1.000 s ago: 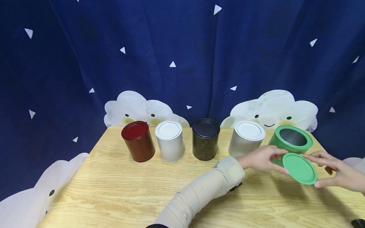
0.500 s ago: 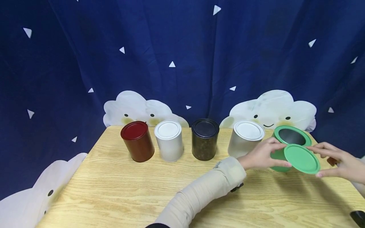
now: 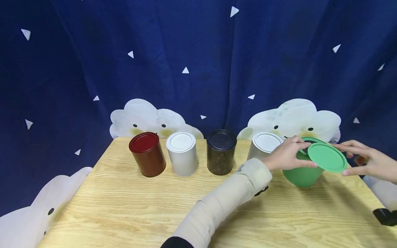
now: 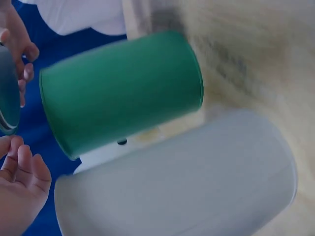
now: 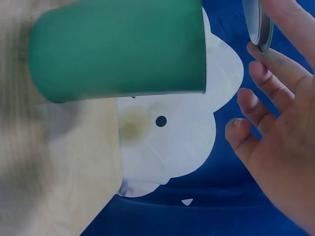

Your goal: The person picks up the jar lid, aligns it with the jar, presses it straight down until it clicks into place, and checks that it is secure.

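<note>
A green lid point(image 3: 328, 157) is pinched at its edges between both hands in the head view, held slanted with its near edge lower. My left hand point(image 3: 286, 155) grips the left edge between thumb and fingertips. On the opposite edge, thumb and fingers of my right hand point(image 3: 370, 161) do the same. Just behind and below stands an uncovered green can point(image 3: 301, 177), its mouth partly hidden by lid and left hand. In the wrist views, the lid point(image 4: 7, 93) is above the green can point(image 5: 118, 54), with a gap between them.
Left of the green can, a grey can with a white lid point(image 3: 267, 142) is partly behind my left hand. Further left stand a black can point(image 3: 221, 155), a white can point(image 3: 182, 156) and a dark red can point(image 3: 148, 156), all lidded, on the wooden table point(image 3: 139, 210). A blue curtain point(image 3: 155, 62) hangs behind.
Both hands have lifted the lid and carried it toward the green can's mouth, covering more of it in the head view. The other cans stay where they were.
</note>
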The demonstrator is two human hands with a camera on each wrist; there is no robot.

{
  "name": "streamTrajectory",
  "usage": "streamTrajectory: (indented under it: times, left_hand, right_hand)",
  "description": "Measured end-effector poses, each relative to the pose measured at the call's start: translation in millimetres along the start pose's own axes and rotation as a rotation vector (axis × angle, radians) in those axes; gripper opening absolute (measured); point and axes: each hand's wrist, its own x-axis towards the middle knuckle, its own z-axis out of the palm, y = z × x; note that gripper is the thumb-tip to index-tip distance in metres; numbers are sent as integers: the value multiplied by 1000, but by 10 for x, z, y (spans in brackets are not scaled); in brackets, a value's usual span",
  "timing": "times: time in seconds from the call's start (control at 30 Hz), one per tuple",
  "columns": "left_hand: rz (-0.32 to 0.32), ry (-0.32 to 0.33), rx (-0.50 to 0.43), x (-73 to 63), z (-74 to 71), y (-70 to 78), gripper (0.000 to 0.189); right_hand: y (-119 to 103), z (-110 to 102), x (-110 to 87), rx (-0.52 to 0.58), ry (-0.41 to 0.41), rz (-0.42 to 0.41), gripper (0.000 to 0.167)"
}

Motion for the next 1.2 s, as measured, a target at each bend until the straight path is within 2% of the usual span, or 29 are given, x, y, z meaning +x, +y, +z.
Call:
streamTrajectory:
  times: [0.2,0.33,0.47,0.6,0.9,1.2]
  left_hand:
    - [-18,-38,73,152,-16,-68,68]
    - [-76,-59,127,229,14,-92,68]
    - [-149,-111,176,293,43,-104,68]
    - [-197,-142,207,328,74,-120,67]
    - [-254,-158,246,356,105,-112,65]
    - [-330,-225,313,423,136,-78,64]
  right_hand:
    - [42,-51,127,25,-67,56,77]
    - [121,-35,206,51,-101,74,73]
    - [214,-31,264,60,-115,82,71]
    - [273,-19,325,75,-150,81,69]
    - [325,18,375,85,-222,111,71]
    - [381,22,407,182,-338,192,73]
